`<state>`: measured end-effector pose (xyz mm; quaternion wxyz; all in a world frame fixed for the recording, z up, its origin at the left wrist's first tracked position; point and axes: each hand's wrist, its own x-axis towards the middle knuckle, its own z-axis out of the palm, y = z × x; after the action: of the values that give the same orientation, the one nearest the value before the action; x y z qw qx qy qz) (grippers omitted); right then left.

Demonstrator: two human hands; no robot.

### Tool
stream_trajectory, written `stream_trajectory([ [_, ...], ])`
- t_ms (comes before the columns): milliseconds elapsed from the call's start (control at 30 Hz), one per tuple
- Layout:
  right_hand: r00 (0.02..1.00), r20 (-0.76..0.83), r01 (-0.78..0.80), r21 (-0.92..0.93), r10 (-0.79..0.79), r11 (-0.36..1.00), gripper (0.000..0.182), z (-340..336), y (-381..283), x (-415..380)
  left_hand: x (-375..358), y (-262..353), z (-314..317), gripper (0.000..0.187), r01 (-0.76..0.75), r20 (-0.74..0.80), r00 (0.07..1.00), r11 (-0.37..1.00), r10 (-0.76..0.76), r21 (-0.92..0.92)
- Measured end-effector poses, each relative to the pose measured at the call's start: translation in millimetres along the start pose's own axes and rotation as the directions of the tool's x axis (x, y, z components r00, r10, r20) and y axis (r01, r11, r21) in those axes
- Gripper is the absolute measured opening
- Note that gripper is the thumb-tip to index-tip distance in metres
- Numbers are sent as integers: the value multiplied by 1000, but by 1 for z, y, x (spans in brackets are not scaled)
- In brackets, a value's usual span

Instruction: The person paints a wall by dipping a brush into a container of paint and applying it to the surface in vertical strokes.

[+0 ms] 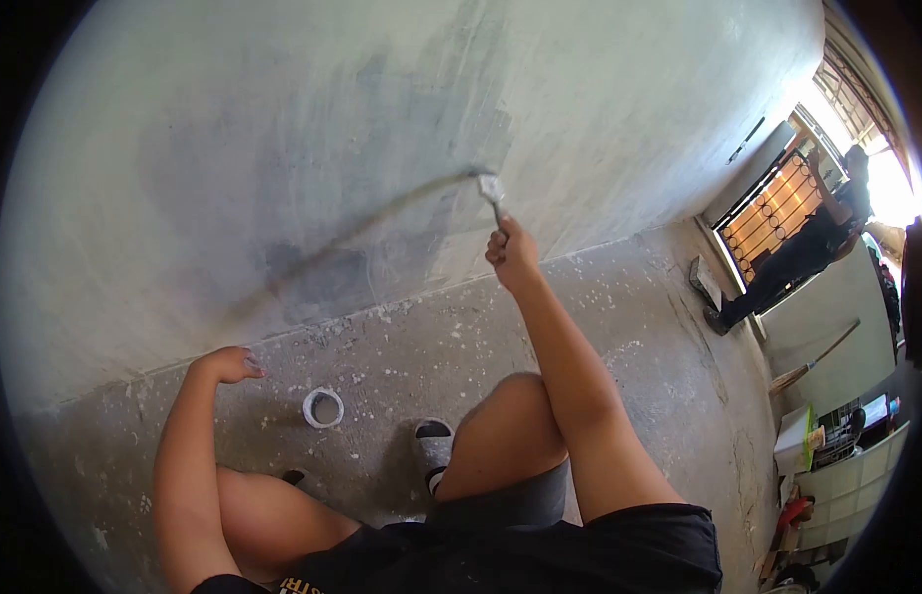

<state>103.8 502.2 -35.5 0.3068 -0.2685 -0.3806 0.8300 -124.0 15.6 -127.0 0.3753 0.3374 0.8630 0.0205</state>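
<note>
My right hand [512, 249] is closed around the handle of a paintbrush [492, 188], whose bristles touch the wall [411, 129]. A darker, wet-looking streak [362, 228] runs from the brush down to the left across the grey patch. Near the foot of the wall, at the left, my left hand [233, 364] is bent at the wrist; its fingers are partly hidden, and whether it holds anything is unclear. A small round white container [323, 407] stands on the floor between my left hand and my feet.
Paint specks dot the concrete floor [619, 327]. At the right, a person [813, 243] in dark clothes stands by a metal gate [773, 213]. A tray [706, 283], a broom [798, 374] and a green-and-white box [793, 439] are farther right.
</note>
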Motion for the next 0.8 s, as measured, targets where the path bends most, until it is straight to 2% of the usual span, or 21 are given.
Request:
stream_trajectory([
  [33, 1000, -2, -6, -1, 6, 1000, 20, 5, -8, -6, 0, 0, 0, 66, -18, -14, 1000, 1000, 18, 9],
  [133, 984, 54, 169, 5, -169, 986, 37, 13, -24, -21, -3, 7, -1, 61, -12, -33, 999, 999, 13, 30],
  [267, 951, 133, 268, 95, -279, 959, 36, 9, -22, -16, -5, 13, -3, 61, -9, -34, 999, 999, 10, 41],
  [333, 987, 69, 141, 67, -145, 988, 38, 2, -10, -6, -9, 16, -5, 67, 13, -16, 1000, 999, -12, 37],
  [367, 987, 68, 140, 68, -144, 988, 38, -4, 0, -1, -9, 15, -4, 67, 14, -15, 1000, 999, -13, 38],
  [433, 999, -8, -33, -215, 32, 976, 36, -25, 28, 11, -7, 9, -3, 65, -15, -21, 1000, 1000, 16, 10],
  [500, 989, -95, -143, -410, 114, 901, 19, -45, 48, 15, -7, 9, -2, 64, -7, 1, 1000, 1000, 7, -8],
  [567, 960, -182, -277, -543, 211, 793, 19, -66, 60, 22, -10, 13, -7, 63, 0, 12, 1000, 1000, 0, -16],
  [600, 964, -176, -266, -540, 202, 799, 19, -68, 61, 22, -15, 18, -9, 62, 20, 12, 1000, 999, -20, -39],
  [667, 937, -239, -349, -678, 255, 647, 19, -72, 63, 21, -20, 21, -10, 61, 37, 8, 999, 998, -36, -60],
  [800, 951, -197, -310, -618, 239, 722, 25, -67, 62, 24, -14, 16, -5, 62, 33, -1, 999, 995, -33, -89],
])
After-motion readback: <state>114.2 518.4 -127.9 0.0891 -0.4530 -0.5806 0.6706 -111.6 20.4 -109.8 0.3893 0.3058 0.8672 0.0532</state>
